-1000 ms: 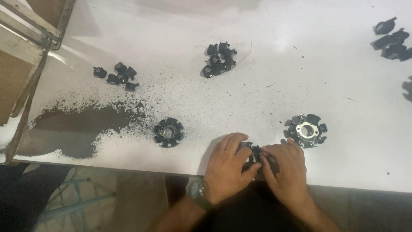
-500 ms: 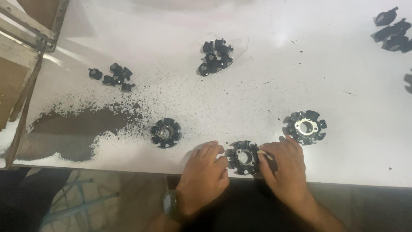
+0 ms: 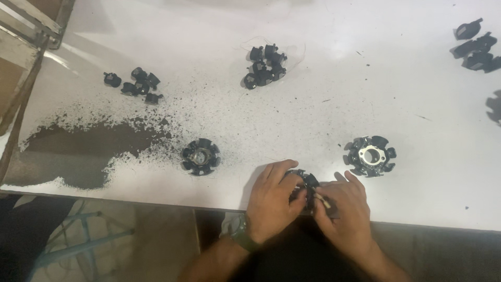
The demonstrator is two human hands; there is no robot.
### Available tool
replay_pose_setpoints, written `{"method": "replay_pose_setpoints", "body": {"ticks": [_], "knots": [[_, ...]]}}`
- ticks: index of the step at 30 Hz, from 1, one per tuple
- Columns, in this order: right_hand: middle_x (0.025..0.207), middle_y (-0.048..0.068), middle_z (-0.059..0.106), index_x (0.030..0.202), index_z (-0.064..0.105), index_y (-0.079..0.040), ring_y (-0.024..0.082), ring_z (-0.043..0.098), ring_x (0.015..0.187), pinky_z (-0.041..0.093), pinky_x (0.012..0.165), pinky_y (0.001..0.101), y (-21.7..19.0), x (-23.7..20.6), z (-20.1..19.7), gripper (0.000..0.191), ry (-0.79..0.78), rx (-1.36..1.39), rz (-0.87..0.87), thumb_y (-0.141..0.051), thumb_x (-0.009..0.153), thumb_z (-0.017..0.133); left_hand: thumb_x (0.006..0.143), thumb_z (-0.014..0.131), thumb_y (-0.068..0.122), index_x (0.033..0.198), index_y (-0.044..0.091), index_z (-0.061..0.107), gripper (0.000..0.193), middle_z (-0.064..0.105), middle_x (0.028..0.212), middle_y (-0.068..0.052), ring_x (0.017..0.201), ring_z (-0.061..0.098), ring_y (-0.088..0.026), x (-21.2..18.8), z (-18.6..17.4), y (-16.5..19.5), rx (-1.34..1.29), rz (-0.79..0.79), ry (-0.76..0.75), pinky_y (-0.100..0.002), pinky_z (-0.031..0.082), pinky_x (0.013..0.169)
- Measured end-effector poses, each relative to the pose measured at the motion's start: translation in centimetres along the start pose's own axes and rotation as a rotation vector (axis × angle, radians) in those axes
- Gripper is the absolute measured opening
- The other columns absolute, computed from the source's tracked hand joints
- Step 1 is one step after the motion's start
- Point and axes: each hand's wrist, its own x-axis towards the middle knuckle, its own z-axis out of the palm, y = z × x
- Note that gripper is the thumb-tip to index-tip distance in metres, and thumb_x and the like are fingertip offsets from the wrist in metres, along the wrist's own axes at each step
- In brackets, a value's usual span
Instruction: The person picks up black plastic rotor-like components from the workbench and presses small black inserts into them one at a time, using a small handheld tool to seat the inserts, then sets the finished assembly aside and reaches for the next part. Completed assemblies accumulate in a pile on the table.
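White tabletop (image 3: 323,52): both hands have closed again over the black toothed ring (image 3: 308,183), left hand (image 3: 271,201) gripping it, right hand (image 3: 347,211) pinching a small pale piece against it.

Counts on the white table: ring-shaped parts, small black pieces, hands.

Three black ring-shaped parts show: one at lower centre-left (image 3: 200,156), one with a pale metal centre at lower right (image 3: 371,155), and one largely covered at the bottom centre (image 3: 307,184). Small black pieces lie in three clusters: about six at upper left (image 3: 136,85), roughly seven or eight at upper centre (image 3: 265,66), too bunched for a sure count, and about three at the upper right (image 3: 474,44). Two hands are present, the left hand (image 3: 271,201) and the right hand (image 3: 345,209).
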Motion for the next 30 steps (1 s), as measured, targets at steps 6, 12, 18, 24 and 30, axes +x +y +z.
{"method": "replay_pose_setpoints", "body": {"ticks": [6, 12, 18, 24, 30], "knots": [[0.099, 0.01, 0.069, 0.104, 0.066, -0.008, 0.03, 0.067, 0.102, 0.04, 0.114, 0.0561, -0.7, 0.4, 0.1, 0.03, -0.021, -0.069, -0.016, -0.009, 0.076, 0.078, 0.084, 0.076, 0.012, 0.098, 0.006, 0.07, 0.016, 0.065, 0.13, -0.012, 0.121, 0.062, -0.031, -0.9, 0.1, -0.4, -0.051, -0.027, 0.06, -0.043, 0.052, 0.099], [0.095, 0.009, 0.069, 0.104, 0.067, -0.009, 0.033, 0.068, 0.106, 0.043, 0.114, 0.0538, -1.3, 1.0, 0.2, 0.03, -0.032, -0.08, 0.008, -0.006, 0.077, 0.078, 0.081, 0.075, 0.01, 0.092, 0.006, 0.069, 0.012, 0.063, 0.13, -0.014, 0.127, 0.058, -0.034, -0.4, -0.3, -0.4, -0.03, 0.026, 0.094, -0.046, 0.048, 0.105], [0.097, 0.009, 0.071, 0.104, 0.069, -0.009, 0.036, 0.068, 0.109, 0.045, 0.113, 0.0523, -1.4, 1.5, -0.2, 0.029, -0.043, -0.03, 0.004, -0.006, 0.076, 0.078, 0.078, 0.073, 0.008, 0.091, 0.006, 0.068, 0.014, 0.063, 0.127, -0.013, 0.131, 0.057, -0.036, -0.3, -0.7, 0.3, -0.027, 0.068, 0.086, -0.048, 0.046, 0.107], [0.095, 0.008, 0.072, 0.104, 0.069, -0.008, 0.029, 0.071, 0.099, 0.045, 0.115, 0.0525, -1.6, 1.8, -0.4, 0.026, -0.07, 0.0, 0.029, -0.005, 0.079, 0.077, 0.08, 0.073, 0.008, 0.089, 0.004, 0.065, 0.013, 0.064, 0.125, -0.014, 0.119, 0.06, -0.032, -0.1, 0.1, 0.4, -0.057, 0.041, 0.118, -0.047, 0.048, 0.098], [0.091, 0.007, 0.071, 0.103, 0.069, -0.008, 0.026, 0.071, 0.089, 0.047, 0.113, 0.052, -1.2, 1.6, -0.5, 0.025, -0.089, 0.002, 0.049, -0.004, 0.079, 0.076, 0.076, 0.069, 0.004, 0.085, 0.001, 0.061, 0.013, 0.065, 0.118, -0.014, 0.113, 0.062, -0.031, -0.1, 1.3, 0.0, -0.015, 0.029, 0.129, -0.047, 0.047, 0.095]]}}
